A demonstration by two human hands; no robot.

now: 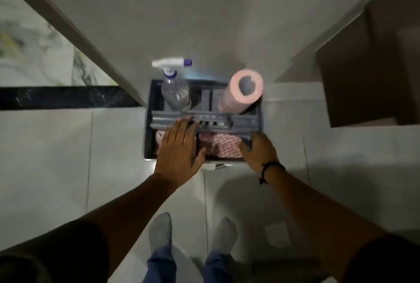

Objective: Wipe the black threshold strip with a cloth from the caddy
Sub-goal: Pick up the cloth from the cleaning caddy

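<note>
Head view: both hands are held over the near half of the grey caddy (147, 123) on the tiled floor.

Socked feet (160, 230) are seen nearest. The left hand (179, 148) is spread flat with fingers apart above the patterned cloth (223, 146); the right hand (258, 148) is curled at the caddy's near right part, its grip not discernible. Behind the handle, a spray bottle (175, 91) and a pink roll (242, 91) are stood. The black threshold strip (61, 97) is seen at the far left.
</note>
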